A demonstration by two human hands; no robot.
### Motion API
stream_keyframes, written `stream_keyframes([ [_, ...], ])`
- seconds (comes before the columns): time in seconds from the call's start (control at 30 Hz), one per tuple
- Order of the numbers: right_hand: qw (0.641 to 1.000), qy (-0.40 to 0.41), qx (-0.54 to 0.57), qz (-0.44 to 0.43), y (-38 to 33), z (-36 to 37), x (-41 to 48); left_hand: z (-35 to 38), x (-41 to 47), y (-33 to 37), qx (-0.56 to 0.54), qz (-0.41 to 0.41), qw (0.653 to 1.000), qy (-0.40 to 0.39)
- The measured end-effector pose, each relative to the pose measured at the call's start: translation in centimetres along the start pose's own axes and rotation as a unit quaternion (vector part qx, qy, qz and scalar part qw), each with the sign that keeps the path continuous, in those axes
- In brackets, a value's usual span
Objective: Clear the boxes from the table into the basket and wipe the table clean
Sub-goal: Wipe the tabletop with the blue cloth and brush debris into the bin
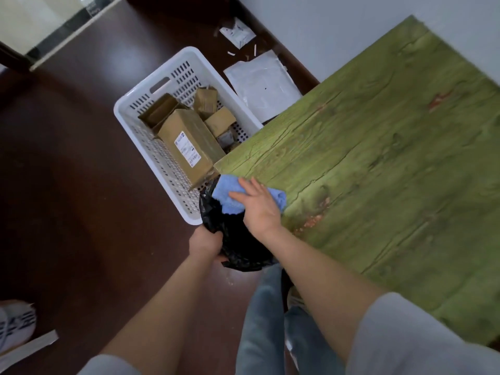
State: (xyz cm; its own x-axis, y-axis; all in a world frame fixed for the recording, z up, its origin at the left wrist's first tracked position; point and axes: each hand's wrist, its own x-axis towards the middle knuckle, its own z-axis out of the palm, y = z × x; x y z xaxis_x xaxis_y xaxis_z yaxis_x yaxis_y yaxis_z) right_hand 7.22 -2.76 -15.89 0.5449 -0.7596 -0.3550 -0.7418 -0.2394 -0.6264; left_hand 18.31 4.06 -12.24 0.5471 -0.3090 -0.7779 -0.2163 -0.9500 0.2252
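Note:
A green wood-grain table (378, 158) fills the right side. My right hand (257, 204) presses flat on a blue cloth (227, 196) at the table's near left corner, with the cloth hanging over the edge. Below that corner a black bin bag (238, 244) is held up by its rim in my left hand (205, 244). A white perforated basket (151, 147) stands on the floor beside the table and holds several cardboard boxes; the largest box (189, 147) carries a white label. Small orange crumbs (311, 223) lie on the table near my right wrist.
Dark brown floor surrounds the basket. White plastic mailers (262, 82) and paper scraps (238, 33) lie on the floor beyond it, by the white wall. A shoe (16, 323) shows at the lower left. My jeans-clad legs (265, 320) stand against the table's edge.

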Motion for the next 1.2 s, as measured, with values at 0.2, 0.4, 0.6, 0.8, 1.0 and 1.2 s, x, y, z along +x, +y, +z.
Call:
stream_keyframes([
  [0.2, 0.993, 0.014, 0.11, 0.04, -1.2, 1.0, -4.2, 0.3, 1.5, -4.4, -0.06, -0.016, 0.998, 0.007],
  [0.4, 0.956, 0.24, -0.005, 0.168, 6.1, -7.2, -5.4, -0.1, -3.9, -4.3, -0.068, -0.023, 0.997, -0.02],
  [0.6, 0.913, 0.229, -0.029, 0.337, 14.0, -8.8, -9.3, 2.7, -4.0, -6.3, -0.043, 0.016, 0.998, -0.048],
  [0.8, 0.939, 0.204, -0.022, 0.276, 9.2, -2.4, -12.4, 4.1, -5.7, -7.0, -0.034, 0.027, 0.996, -0.081],
  [1.0, 0.976, 0.131, 0.01, 0.173, 3.0, 4.7, -15.3, 4.0, -6.6, -7.7, -0.007, 0.036, 0.996, -0.079],
  [1.2, 0.951, 0.214, 0.106, 0.197, 3.8, 1.3, -15.3, 4.1, -6.7, -7.6, 0.008, 0.028, 0.996, -0.082],
])
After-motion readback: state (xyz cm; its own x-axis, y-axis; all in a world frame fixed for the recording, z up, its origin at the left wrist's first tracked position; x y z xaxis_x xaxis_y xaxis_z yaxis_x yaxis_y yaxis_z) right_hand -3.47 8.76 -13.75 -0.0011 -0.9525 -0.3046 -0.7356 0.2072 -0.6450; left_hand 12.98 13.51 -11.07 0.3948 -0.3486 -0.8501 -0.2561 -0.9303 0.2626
